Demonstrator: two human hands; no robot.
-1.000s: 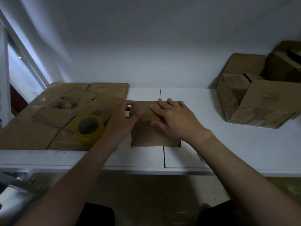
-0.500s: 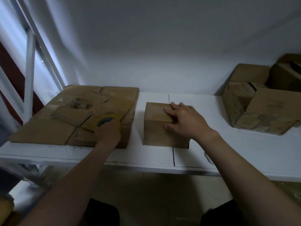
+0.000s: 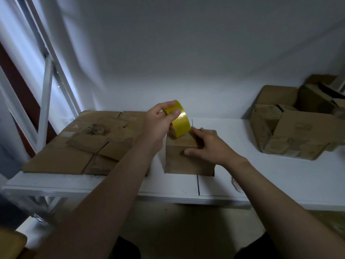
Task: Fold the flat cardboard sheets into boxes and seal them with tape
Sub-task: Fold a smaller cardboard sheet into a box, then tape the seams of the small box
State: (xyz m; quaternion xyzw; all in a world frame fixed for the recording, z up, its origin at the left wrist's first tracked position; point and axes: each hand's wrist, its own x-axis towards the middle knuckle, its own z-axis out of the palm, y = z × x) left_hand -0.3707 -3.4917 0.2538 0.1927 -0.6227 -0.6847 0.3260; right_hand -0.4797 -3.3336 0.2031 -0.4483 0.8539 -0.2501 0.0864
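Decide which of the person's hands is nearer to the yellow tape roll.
Left. The left hand grips the yellow tape roll above the small box; the right hand rests on the box's top, fingertips just beside the roll.

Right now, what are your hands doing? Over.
Left hand grips tape roll over box. Right hand rests on box top. Flat sheets lie left, apart.
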